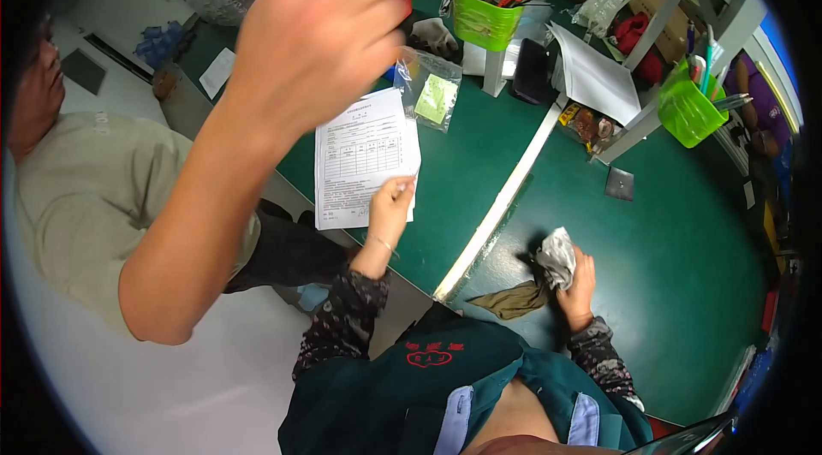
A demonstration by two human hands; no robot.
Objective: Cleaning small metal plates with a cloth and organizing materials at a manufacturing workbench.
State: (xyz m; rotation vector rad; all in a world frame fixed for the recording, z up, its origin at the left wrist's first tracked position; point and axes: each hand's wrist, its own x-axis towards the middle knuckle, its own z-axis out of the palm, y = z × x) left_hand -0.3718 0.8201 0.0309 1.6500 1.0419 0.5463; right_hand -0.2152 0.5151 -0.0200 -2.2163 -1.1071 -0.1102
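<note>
My left hand (390, 217) is closed at the lower right edge of a printed form (355, 151), its fingers and thumb pinching the paper. More sheets seem to lie beneath the form on the green table (462, 215). To the right, my right hand (579, 285) grips a crumpled grey-white cloth (558, 256), bunched up against the tabletop. An olive-brown cloth (516, 301) lies just left of that hand, partly under the grey-white one. Beyond the form is a clear plastic bag (435, 94) with a pale green paper in it.
A co-worker (94, 207) stands at the left, their raised, blurred hand (321, 40) crossing above the form. Green baskets (486, 20) of tools and pens (692, 108) hang on the shelf posts. A white strip (505, 198) divides the table; a dark phone (532, 70) lies behind.
</note>
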